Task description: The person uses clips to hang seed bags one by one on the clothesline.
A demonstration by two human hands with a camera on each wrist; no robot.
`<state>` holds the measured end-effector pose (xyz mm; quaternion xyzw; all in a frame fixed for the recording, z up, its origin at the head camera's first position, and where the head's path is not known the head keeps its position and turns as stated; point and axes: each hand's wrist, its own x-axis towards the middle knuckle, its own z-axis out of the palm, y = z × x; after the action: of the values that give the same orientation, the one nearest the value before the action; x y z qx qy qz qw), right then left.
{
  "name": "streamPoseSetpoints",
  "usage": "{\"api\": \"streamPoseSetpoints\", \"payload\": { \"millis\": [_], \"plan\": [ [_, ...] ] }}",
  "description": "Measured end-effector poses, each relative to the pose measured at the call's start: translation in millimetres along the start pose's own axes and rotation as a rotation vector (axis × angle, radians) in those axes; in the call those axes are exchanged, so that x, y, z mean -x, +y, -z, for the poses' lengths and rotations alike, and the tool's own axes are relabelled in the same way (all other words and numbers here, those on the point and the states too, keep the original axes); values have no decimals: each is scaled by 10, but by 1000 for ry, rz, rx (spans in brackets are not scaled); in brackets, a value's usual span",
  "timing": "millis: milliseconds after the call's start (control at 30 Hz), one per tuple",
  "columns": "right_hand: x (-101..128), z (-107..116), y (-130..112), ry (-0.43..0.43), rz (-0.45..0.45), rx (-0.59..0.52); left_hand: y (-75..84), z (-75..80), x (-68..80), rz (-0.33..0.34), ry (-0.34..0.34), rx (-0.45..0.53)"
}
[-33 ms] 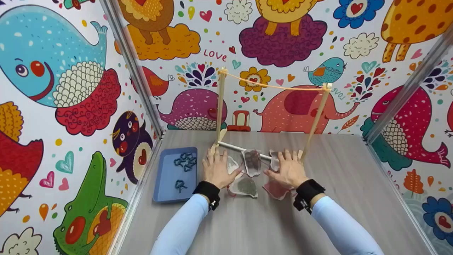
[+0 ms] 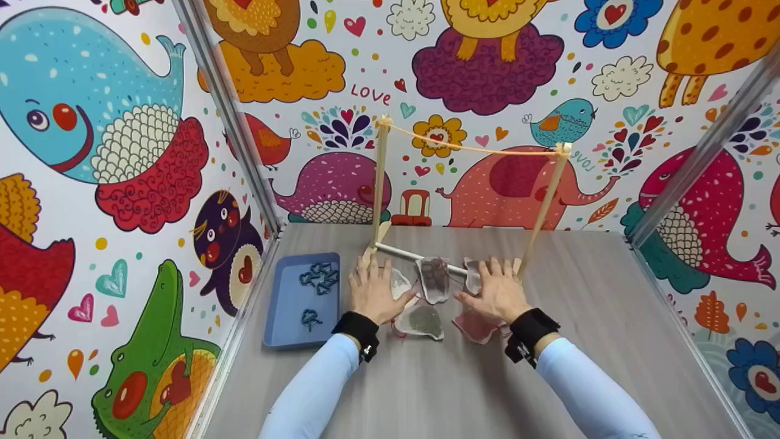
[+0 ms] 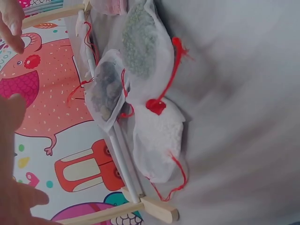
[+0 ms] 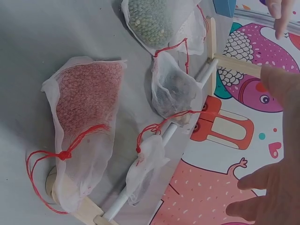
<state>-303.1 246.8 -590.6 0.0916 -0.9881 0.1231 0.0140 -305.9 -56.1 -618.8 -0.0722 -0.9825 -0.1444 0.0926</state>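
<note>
My left hand point(image 2: 373, 294) is held with its fingers spread above a mesh drawstring bag with white filling point(image 3: 159, 136). My right hand point(image 2: 496, 292), fingers also spread, hovers over the right end of the group and partly covers a bag with reddish filling point(image 4: 89, 93) in the head view. Neither hand holds anything. Between them lie a bag with dark lumps point(image 2: 434, 280) and one with green filling point(image 2: 421, 322). Another pale bag point(image 4: 146, 164) rests against a white rod point(image 2: 402, 252); its contents are unclear. Red cords hang loosely from the bags.
A wooden stand has a left post point(image 2: 379, 189), a right post point(image 2: 548, 201) and an orange string point(image 2: 481, 150) sagging between their tops. At left, a blue tray point(image 2: 286, 311) holds several small dark teal pieces point(image 2: 322, 277). Patterned walls surround the grey table point(image 2: 609, 329).
</note>
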Motion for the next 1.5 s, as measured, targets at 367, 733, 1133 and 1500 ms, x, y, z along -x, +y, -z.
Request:
{"api": "streamPoseSetpoints", "payload": {
  "millis": [367, 733, 1133, 1500],
  "plan": [
    [10, -44, 4, -27, -5, -91, -8, -75, 80, -26, 28, 46],
    [14, -110, 34, 6, 7, -121, -146, -136, 107, -24, 40, 58],
    [38, -125, 34, -23, -4, -142, -891, -33, 225, 180, -66, 99],
    [78, -179, 80, 50, 34, -146, -1390, -54, 203, 393, -188, 115]
  ]
}}
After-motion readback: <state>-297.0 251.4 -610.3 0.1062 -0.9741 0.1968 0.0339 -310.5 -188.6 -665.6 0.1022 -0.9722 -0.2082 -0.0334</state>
